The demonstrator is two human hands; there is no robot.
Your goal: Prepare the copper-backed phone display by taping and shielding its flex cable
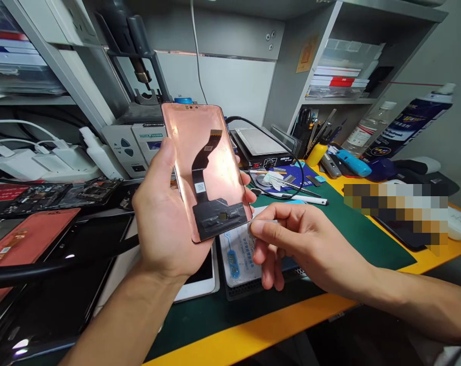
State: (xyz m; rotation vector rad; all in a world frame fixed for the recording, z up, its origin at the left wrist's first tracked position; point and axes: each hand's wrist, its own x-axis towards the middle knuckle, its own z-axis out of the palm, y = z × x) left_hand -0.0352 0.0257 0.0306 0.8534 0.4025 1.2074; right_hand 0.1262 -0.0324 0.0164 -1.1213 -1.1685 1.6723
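My left hand (161,213) holds a phone screen (180,168) up and tilted, thumb on its left edge and fingertips showing at its right edge. The screen's copper-coloured back faces me. A black flex cable (203,165) runs down it to a black taped strip (220,218) along the bottom. My right hand (291,234) is at the screen's lower right corner, thumb and forefinger pinched together. A thin, pale sliver shows between those fingers, too small to name. Below the hands lies a whitish box with blue print (234,259), partly covered by my right hand.
Phone screens and parts (58,269) lie at the left, crossed by a black hose (62,269). A hot-air station (133,145) and a heating plate (264,140) stand behind. Bottles (409,122) and tools stand at the back right. The table's yellow edge (222,340) runs along the front.
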